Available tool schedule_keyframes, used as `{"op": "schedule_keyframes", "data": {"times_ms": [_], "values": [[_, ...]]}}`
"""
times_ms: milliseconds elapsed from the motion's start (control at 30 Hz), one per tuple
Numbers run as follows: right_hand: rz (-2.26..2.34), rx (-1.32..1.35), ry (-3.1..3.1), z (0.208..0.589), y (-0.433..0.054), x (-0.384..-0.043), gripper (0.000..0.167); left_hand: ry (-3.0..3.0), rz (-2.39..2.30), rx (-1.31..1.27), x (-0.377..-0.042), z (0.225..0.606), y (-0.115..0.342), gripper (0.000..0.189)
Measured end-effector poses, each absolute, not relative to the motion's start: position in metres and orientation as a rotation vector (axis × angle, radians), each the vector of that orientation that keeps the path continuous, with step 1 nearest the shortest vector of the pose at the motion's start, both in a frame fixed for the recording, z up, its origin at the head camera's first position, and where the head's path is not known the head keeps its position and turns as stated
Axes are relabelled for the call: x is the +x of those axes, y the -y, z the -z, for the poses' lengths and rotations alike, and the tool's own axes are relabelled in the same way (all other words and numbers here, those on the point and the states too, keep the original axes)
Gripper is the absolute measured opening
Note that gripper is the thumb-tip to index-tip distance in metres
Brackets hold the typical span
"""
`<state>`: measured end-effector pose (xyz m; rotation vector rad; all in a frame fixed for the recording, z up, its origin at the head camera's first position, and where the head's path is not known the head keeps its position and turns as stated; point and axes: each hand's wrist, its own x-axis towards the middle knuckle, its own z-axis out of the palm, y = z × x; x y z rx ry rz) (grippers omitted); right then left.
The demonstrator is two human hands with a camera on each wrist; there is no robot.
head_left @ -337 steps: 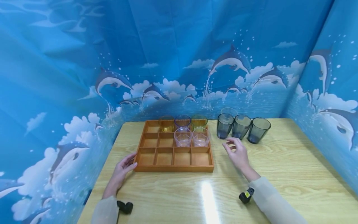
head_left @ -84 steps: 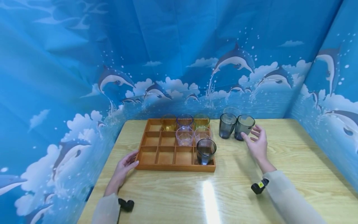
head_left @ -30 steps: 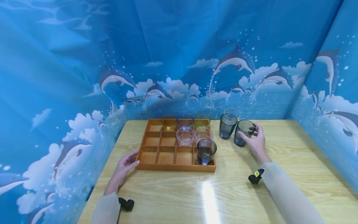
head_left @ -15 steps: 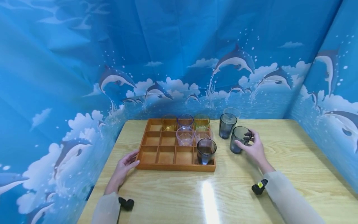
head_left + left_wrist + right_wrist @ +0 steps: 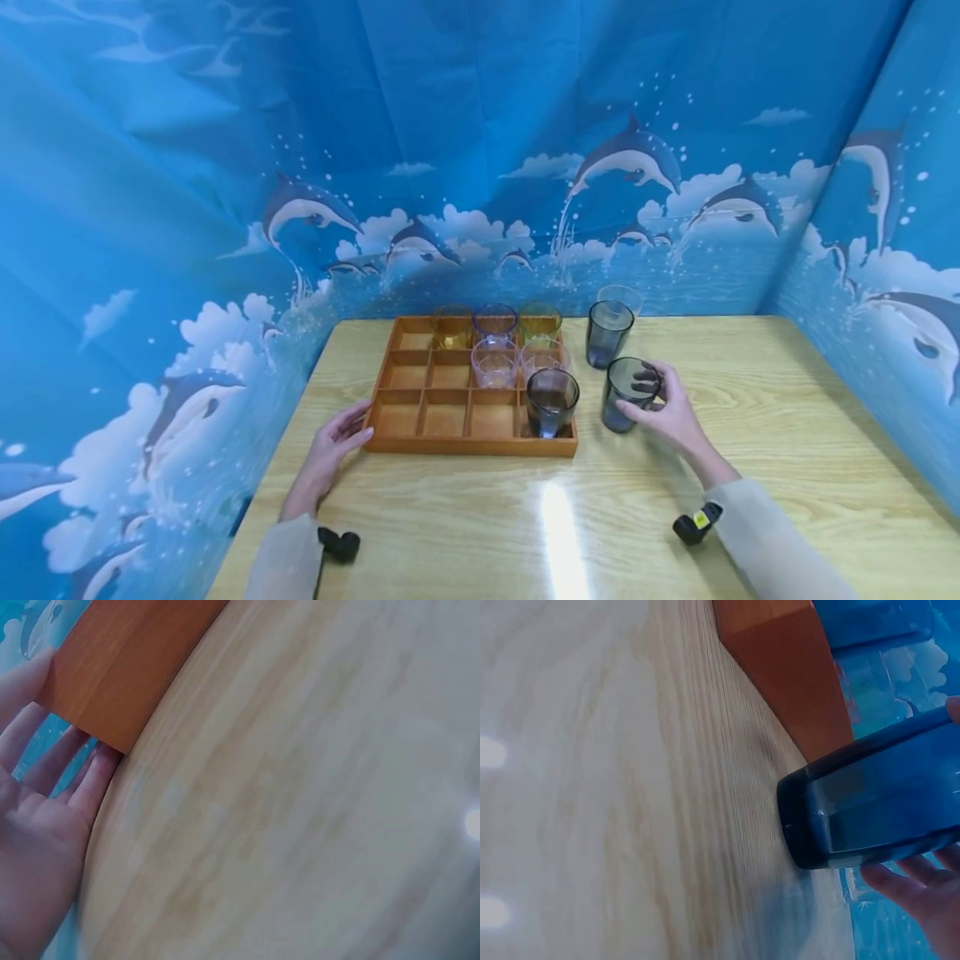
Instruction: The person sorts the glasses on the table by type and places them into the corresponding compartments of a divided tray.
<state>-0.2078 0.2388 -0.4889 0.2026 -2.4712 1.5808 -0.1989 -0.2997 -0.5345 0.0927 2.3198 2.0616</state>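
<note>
Dolphin curtain (image 5: 480, 125): covers the whole background; the frame cuts it off.
Surface (image 5: 450, 525): pale wood; a bright reflection at 6 o'clock washes out its grain.
Divided tray (image 5: 471, 447): lies on the surface; from its centre, in the head view, I give all following hours.
Left hand (image 5: 333, 446): at 8 o'clock; its grip is half closed on the tray's corner. The left wrist view shows more clearly the thumb at the upper edge.
Right hand (image 5: 671, 412): at 3 o'clock; its grip is open only as wide as the held dark glass (image 5: 616, 402), which it has hold of.
Held dark glass: at 3 o'clock, just beside the tray. The right wrist view shows its thick base, the head view its rim; whether it touches the surface, I cannot tell.
Second dark glass (image 5: 552, 402): in the tray's compartment at 4 o'clock.
Third dark glass (image 5: 606, 337): at 2 o'clock, mostly hiding a clear glass (image 5: 622, 294).
Small glasses (image 5: 495, 368): five, inside the tray, 11 to 2 o'clock.
</note>
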Motion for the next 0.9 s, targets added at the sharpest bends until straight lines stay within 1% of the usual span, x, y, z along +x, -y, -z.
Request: {"op": "schedule_keyframes", "data": {"times_ms": [233,500,600,700,833,900], "values": [[-1.532,0.238,2.496,0.489,-0.228,-0.185,0.075,-2.324,-2.050,0.078,-0.199,0.534,0.300,0.058],[-1.491,0.355,2.502,0.470,-0.213,-0.152,0.078,-2.329,-2.029,0.058,-0.200,0.535,0.299,0.058],[-1.514,0.431,2.474,0.454,-0.202,-0.139,0.079,-2.340,-2.026,0.077,-0.200,0.534,0.300,0.057],[-1.594,0.560,2.400,0.443,-0.188,-0.131,0.081,-2.334,-2.035,0.086,-0.199,0.534,0.300,0.057],[-1.649,0.716,2.330,0.437,-0.170,-0.124,0.083,-2.322,-2.055,0.107,-0.198,0.534,0.301,0.057],[-1.653,0.752,2.325,0.428,-0.158,-0.120,0.082,-2.324,-2.054,0.114,-0.198,0.534,0.301,0.057]]}}
